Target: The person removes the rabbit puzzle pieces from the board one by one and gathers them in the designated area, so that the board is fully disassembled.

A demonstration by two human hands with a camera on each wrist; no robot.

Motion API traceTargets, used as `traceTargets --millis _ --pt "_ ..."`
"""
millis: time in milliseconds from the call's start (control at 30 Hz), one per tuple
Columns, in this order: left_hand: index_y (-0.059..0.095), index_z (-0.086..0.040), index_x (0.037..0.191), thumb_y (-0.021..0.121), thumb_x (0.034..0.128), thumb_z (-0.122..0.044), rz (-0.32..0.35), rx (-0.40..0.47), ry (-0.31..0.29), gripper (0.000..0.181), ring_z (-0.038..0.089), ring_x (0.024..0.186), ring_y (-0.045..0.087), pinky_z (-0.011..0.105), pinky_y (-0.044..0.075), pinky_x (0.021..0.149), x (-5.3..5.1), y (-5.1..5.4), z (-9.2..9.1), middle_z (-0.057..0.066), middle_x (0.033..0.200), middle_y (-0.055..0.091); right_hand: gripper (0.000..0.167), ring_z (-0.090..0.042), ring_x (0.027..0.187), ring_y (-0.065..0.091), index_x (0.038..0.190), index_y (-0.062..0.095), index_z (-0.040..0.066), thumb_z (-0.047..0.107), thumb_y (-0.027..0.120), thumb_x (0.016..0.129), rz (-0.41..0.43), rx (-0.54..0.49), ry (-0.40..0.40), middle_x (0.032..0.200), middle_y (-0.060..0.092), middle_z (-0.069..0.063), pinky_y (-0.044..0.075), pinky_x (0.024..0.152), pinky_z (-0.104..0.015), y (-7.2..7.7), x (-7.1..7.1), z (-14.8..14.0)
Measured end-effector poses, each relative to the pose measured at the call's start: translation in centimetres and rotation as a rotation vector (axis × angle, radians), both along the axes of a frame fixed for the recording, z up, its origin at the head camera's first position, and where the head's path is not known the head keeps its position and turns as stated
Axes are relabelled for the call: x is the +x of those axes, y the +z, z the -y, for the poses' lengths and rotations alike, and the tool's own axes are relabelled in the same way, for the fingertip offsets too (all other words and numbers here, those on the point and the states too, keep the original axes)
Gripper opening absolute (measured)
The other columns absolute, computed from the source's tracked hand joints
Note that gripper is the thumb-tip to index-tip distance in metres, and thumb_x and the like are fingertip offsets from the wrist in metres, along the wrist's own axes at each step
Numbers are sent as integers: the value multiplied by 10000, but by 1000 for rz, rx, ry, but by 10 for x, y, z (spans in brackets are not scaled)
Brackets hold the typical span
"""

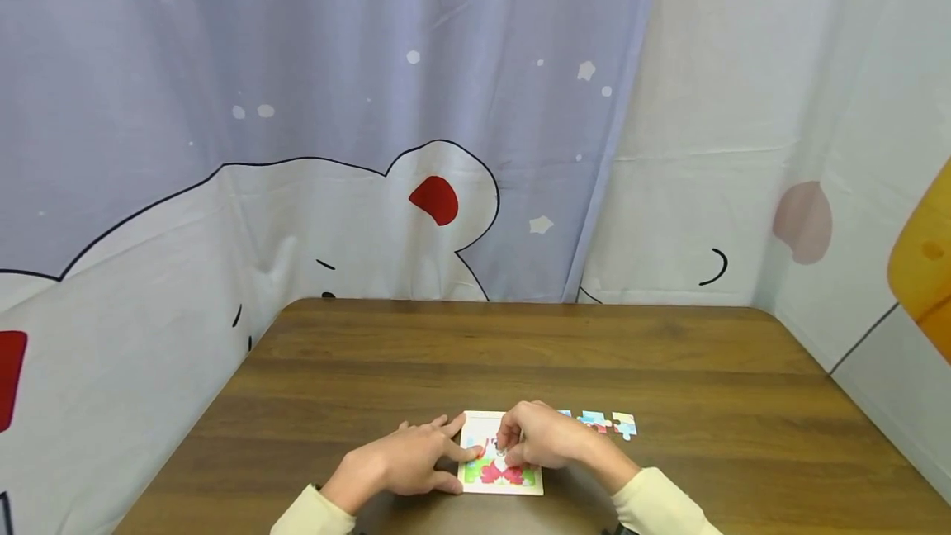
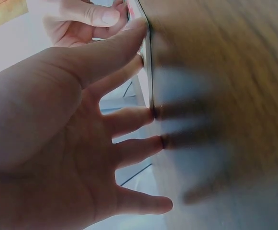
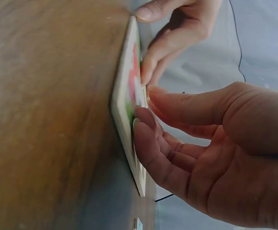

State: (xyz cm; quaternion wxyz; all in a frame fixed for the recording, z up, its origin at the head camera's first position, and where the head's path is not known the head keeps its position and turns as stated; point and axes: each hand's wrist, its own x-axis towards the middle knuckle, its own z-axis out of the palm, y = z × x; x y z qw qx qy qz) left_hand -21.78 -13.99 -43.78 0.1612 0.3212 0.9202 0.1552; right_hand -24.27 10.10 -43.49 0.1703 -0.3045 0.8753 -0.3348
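Note:
A square jigsaw puzzle board (image 1: 501,491) with a pale border and a pink, green and white picture lies flat on the table. My left hand (image 1: 416,458) spreads its fingers along the board's left side; the thumb and index finger touch it, as the left wrist view shows. Over the middle of the picture, my right hand (image 1: 546,436) bends its fingers and pinches a puzzle piece against the board. The fingers hide most of that piece. In the right wrist view, the right thumb (image 3: 191,105) and fingertips meet close to the board's surface.
Several loose puzzle pieces (image 1: 624,425) lie right of the board, partly behind the right hand. The brown wooden table (image 1: 371,370) reaches back to a printed curtain (image 1: 334,221), with another light cloth (image 1: 810,287) along the right.

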Motion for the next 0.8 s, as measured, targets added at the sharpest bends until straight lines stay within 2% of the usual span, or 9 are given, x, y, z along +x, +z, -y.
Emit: traceTargets --millis 133,233,400,533,667,800 --pt "628 -337 1371 705 884 -478 -9 15 4 513 439 1391 386 773 310 969 -1 0 1 162 1571 365 181 -13 587 524 789 666 97 -33 791 795 -29 16 5 687 587 80 465 554 -201 -2 1 1" --pt "596 -316 1414 707 878 -482 -32 8 1 571 431 1377 412 751 315 989 -2 0 2 157 1561 384 180 -8 623 511 790 670 103 -19 802 785 -51 29 9 687 583 93 449 586 -207 -2 1 1" --pt "512 -262 1490 685 883 -513 -47 -50 15 680 378 1397 406 728 303 1020 0 0 1 99 1579 375 172 -11 649 520 809 681 98 -7 815 780 -49 36 7 701 591 94 457 610 -211 -2 2 1" --pt "521 -246 1486 661 879 -557 -82 -77 28 696 376 1406 394 744 279 1023 4 1 -3 94 1587 365 174 -17 662 512 831 683 105 6 817 782 -66 48 3 713 581 92 453 624 -222 -2 3 -1" --pt "540 -245 1471 682 864 -552 -127 -70 37 696 390 1413 378 743 281 1023 4 -1 -5 110 1581 372 181 -29 667 504 879 690 110 28 821 786 -85 55 -2 736 566 80 449 626 -235 -1 3 -1" --pt "555 -242 1460 704 847 -550 -117 -52 50 701 387 1410 384 733 271 1037 3 -4 -5 103 1571 391 198 -34 644 502 935 700 115 50 823 793 -81 63 -5 735 564 72 444 602 -237 -1 3 1"
